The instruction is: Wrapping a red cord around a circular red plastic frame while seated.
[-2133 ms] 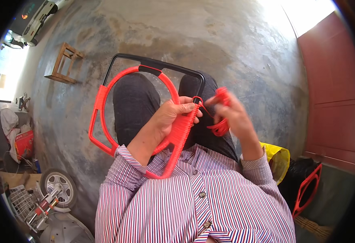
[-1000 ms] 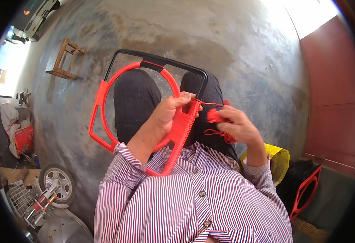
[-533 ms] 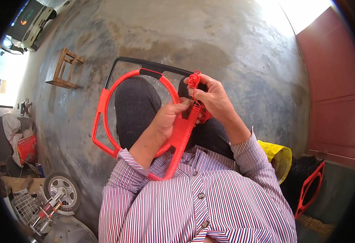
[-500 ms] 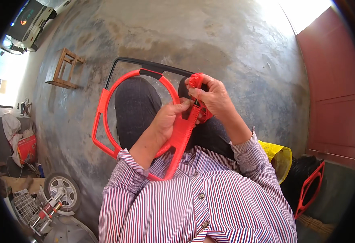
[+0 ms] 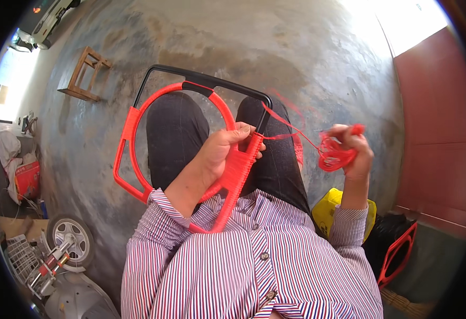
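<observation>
Right hand point(image 5: 359, 151) and red cord point(image 5: 333, 158) blurred, left hand point(image 5: 220, 150) partly hidden

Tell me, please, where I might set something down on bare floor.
The widest patch of grey concrete floor lies beyond the red-and-black wound frame, between the brown wooden stool and the red panelled door. A smaller one lies between that stool and the silver-spoked wheel. It is crowded around that wheel and the yellow plastic bag.
</observation>
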A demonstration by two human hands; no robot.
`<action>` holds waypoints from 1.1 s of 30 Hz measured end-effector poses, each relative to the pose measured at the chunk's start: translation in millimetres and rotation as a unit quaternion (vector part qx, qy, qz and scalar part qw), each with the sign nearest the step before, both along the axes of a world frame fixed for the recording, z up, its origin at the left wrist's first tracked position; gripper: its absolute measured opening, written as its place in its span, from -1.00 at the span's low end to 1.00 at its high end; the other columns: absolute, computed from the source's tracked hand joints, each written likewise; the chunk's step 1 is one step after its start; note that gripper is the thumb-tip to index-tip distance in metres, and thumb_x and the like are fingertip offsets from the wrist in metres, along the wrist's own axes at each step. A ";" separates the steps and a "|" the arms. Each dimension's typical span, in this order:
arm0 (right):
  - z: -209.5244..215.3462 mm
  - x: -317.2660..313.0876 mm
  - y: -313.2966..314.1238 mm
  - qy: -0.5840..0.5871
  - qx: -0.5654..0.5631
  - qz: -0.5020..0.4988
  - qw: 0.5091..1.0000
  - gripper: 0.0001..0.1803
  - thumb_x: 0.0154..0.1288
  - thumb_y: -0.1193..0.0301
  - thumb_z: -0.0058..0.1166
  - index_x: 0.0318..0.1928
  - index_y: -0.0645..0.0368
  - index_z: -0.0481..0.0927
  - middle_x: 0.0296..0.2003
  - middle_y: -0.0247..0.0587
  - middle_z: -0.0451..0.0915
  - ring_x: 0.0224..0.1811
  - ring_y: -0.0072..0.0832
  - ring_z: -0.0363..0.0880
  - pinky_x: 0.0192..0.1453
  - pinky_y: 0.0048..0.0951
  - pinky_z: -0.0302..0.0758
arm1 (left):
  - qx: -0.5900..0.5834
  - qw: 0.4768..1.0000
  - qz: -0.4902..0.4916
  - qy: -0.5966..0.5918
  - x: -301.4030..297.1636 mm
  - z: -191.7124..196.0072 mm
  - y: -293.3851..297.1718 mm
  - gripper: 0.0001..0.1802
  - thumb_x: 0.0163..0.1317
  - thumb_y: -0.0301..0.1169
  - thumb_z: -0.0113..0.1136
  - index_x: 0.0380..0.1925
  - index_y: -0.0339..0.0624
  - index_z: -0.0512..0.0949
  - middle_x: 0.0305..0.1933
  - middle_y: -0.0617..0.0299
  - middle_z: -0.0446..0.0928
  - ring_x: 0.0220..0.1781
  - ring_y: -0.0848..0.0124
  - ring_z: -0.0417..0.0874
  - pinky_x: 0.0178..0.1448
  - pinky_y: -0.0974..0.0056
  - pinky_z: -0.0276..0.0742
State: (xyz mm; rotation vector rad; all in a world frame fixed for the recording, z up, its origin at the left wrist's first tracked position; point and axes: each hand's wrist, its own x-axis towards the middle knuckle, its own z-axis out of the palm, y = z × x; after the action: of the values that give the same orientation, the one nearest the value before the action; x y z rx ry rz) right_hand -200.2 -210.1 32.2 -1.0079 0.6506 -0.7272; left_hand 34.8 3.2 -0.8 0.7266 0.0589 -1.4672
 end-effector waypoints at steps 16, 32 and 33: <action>-33.6 55.9 62.7 0.190 -0.186 0.260 0.928 -0.84 0.43 0.33 0.07 -0.14 0.15 0.55 -0.55 -0.44 0.50 -0.56 -0.70 0.42 -0.49 -0.61 0.33 | -0.018 0.999 -0.037 0.007 1.5 6.2 0.4 -0.78 0.40 -0.32 0.09 -0.10 -0.22 0.52 -0.15 -0.21 0.64 -0.24 0.09 0.75 -0.15 0.11 0.72; -70.6 -60.2 53.2 0.125 0.014 0.167 0.978 -0.87 0.22 0.51 0.08 -0.46 0.15 0.44 -0.60 -0.40 0.42 -0.61 -0.67 0.32 -0.51 -0.57 0.24 | -0.041 0.999 -0.007 -0.006 10.0 -4.4 3.1 -0.80 0.41 -0.32 0.05 -0.06 -0.14 0.49 -0.20 -0.18 0.63 -0.28 0.09 0.72 -0.14 0.09 0.69; -77.3 -59.1 48.9 0.146 -0.004 0.153 0.977 -0.88 0.23 0.50 0.07 -0.46 0.15 0.45 -0.59 -0.40 0.43 -0.60 -0.68 0.31 -0.51 -0.58 0.23 | -0.035 0.999 -0.011 -0.014 10.8 -3.2 4.1 -0.81 0.41 -0.31 0.05 -0.09 -0.14 0.50 -0.20 -0.18 0.63 -0.27 0.09 0.72 -0.13 0.08 0.69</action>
State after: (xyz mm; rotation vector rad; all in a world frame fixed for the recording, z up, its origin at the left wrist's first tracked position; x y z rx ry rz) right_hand -259.3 -161.2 -45.1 -1.2023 0.7239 -0.3142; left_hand 45.5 7.3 -4.1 0.6921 -0.0223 -1.4721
